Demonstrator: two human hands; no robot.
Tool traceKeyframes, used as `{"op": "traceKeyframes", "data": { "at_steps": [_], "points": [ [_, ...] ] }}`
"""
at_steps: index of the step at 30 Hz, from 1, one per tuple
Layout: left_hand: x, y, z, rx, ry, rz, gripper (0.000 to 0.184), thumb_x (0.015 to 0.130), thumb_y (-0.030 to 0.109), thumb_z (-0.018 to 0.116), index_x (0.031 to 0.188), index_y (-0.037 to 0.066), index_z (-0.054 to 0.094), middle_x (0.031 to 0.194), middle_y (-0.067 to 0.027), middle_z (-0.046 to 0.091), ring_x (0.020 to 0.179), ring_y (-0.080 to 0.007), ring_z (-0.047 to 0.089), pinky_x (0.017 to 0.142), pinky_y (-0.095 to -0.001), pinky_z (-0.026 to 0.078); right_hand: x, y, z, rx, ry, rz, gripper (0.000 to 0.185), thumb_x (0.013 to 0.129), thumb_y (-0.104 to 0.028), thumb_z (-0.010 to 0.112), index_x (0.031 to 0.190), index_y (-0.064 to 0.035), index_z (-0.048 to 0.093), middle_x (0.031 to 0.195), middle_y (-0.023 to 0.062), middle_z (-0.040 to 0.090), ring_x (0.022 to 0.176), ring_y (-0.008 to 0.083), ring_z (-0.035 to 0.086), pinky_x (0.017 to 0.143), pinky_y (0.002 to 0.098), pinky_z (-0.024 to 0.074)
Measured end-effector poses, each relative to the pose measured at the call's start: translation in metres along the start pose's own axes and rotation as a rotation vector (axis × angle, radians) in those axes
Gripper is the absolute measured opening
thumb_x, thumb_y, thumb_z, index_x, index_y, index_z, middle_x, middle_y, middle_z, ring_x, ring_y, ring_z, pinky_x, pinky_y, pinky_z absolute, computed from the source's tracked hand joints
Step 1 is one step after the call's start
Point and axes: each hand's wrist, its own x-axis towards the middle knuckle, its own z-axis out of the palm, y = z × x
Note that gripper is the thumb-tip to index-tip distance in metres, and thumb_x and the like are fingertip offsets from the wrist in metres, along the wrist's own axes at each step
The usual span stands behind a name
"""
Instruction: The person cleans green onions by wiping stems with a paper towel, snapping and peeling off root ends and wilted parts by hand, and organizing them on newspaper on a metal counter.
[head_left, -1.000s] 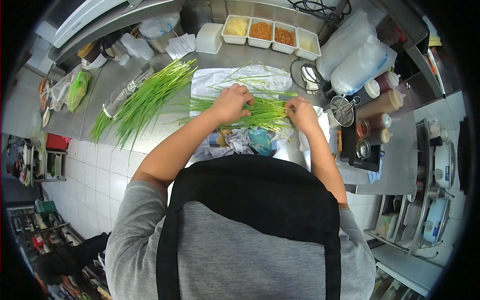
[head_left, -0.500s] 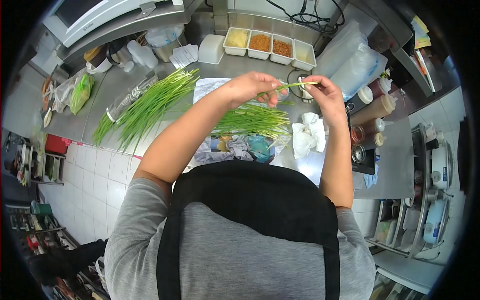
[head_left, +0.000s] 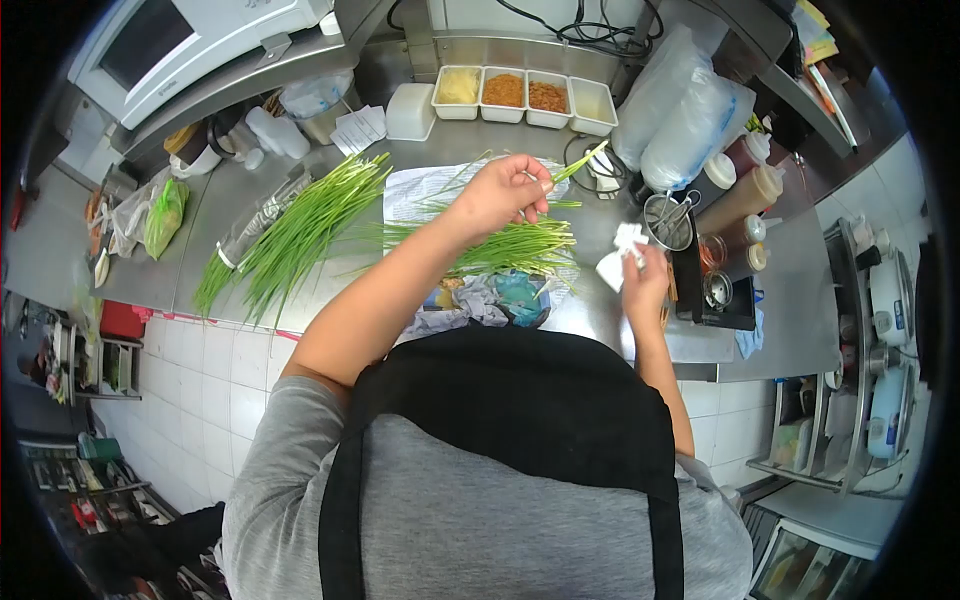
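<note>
My left hand [head_left: 508, 194] pinches a few green chive stalks [head_left: 580, 164], their pale ends pointing up to the right. Below that hand, a pile of chives [head_left: 520, 246] lies on a printed paper sheet [head_left: 412, 192]. My right hand [head_left: 648, 280] is closed on a crumpled white paper towel [head_left: 614, 268], just above the steel counter. A larger bunch of chives [head_left: 310, 232] rests to the left, beside a printed plastic wrapper [head_left: 262, 212]. Nearest my apron is a container holding crumpled paper [head_left: 482, 300] and a teal scrap [head_left: 518, 296].
White tubs of food [head_left: 503, 90] stand along the back of the counter. To the right are a metal strainer [head_left: 668, 222], a black tray [head_left: 730, 312], sauce bottles [head_left: 745, 195] and plastic bags [head_left: 690, 130]. A green bag [head_left: 164, 220] sits far left.
My right hand has left the chive stalks, moved down toward me and taken hold of the white paper towel. My left hand still holds the stalks, now tilted more upward.
</note>
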Motion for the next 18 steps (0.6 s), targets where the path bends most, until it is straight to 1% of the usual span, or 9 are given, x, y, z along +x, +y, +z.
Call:
{"op": "traceKeyframes", "data": {
  "at_steps": [1,3,4,5,6,7,9,12,18],
  "points": [
    [-0.001,-0.003,0.005,0.000,0.024,0.039,0.013,0.090,0.019,0.056,0.096,0.008,0.053,0.073,-0.0001,0.059,0.062,-0.0073,0.054,0.055,-0.0199,0.039,0.006,-0.008,0.000,0.161,0.055,0.104,0.022,0.083,-0.006,0.059,0.105,-0.0004,0.058,0.101,0.0105,0.061,0.089,0.0244,0.060,0.077,0.0338,0.0472],
    [-0.002,-0.010,0.017,0.000,0.066,0.117,0.010,0.089,0.015,0.056,0.095,0.008,0.053,0.071,0.0000,0.059,0.062,-0.0064,0.054,0.053,-0.0192,0.039,0.021,-0.034,0.008,1.038,-0.012,0.356,0.027,0.086,-0.007,0.057,0.112,-0.0006,0.055,0.106,0.0098,0.061,0.089,0.0213,0.062,0.078,0.0317,0.0501],
    [-0.001,-0.016,0.024,0.061,0.093,0.137,0.009,0.089,0.013,0.056,0.094,0.006,0.054,0.071,-0.0003,0.059,0.062,-0.0063,0.054,0.053,-0.0197,0.040,0.024,-0.072,0.004,1.294,-0.095,0.358,0.033,0.085,-0.007,0.058,0.117,-0.0016,0.051,0.104,0.0081,0.061,0.094,0.0210,0.061,0.084,0.0322,0.0493],
    [0.000,-0.024,0.030,0.123,0.119,0.160,0.007,0.088,0.011,0.056,0.092,0.005,0.054,0.071,-0.0006,0.059,0.063,-0.0061,0.055,0.053,-0.0202,0.041,0.023,-0.087,0.013,1.396,-0.115,0.326,0.033,0.085,-0.008,0.058,0.117,-0.0031,0.052,0.103,0.0072,0.061,0.091,0.0186,0.061,0.081,0.0311,0.0495],
    [0.000,-0.030,0.033,0.186,0.146,0.184,0.006,0.088,0.008,0.056,0.091,0.004,0.054,0.071,-0.0010,0.059,0.063,-0.0060,0.055,0.053,-0.0208,0.042,0.025,-0.077,0.031,1.586,-0.230,0.441,0.031,0.085,-0.009,0.059,0.115,-0.0043,0.052,0.104,0.0061,0.061,0.090,0.0170,0.061,0.078,0.0313,0.0491],
    [0.000,-0.037,0.034,0.275,0.177,0.210,0.005,0.087,0.006,0.056,0.090,0.003,0.054,0.072,-0.0014,0.059,0.064,-0.0060,0.056,0.054,-0.0211,0.043,0.021,-0.091,0.042,1.519,-0.315,0.335,0.024,0.086,-0.006,0.057,0.110,-0.0008,0.055,0.098,0.0070,0.063,0.084,0.0154,0.062,0.071,0.0311,0.0507],
    [-0.006,-0.040,0.036,0.449,0.247,0.263,0.004,0.086,0.002,0.056,0.089,0.001,0.054,0.072,-0.0023,0.059,0.064,-0.0060,0.056,0.055,-0.0218,0.045,0.020,-0.122,0.045,1.438,-0.177,0.573,0.022,0.087,-0.005,0.056,0.108,0.0016,0.054,0.095,0.0100,0.063,0.084,0.0181,0.063,0.071,0.0316,0.0512],
    [-0.021,-0.031,0.031,0.450,0.238,0.203,0.005,0.085,0.003,0.057,0.088,0.000,0.054,0.071,-0.0025,0.059,0.063,-0.0064,0.057,0.055,-0.0215,0.045,0.033,-0.120,0.046,1.444,-0.084,0.653,0.023,0.087,-0.004,0.056,0.108,0.0047,0.053,0.096,0.0135,0.063,0.085,0.0217,0.063,0.073,0.0341,0.0523],
    [-0.027,-0.044,0.014,0.287,0.310,0.140,0.007,0.087,0.003,0.056,0.091,0.001,0.052,0.069,-0.0013,0.058,0.064,-0.0063,0.056,0.055,-0.0207,0.044,0.076,-0.073,0.036,1.539,0.021,0.496,0.024,0.088,-0.003,0.051,0.111,0.0056,0.051,0.099,0.0160,0.062,0.084,0.0271,0.065,0.075,0.0396,0.0550]
  ]
}}
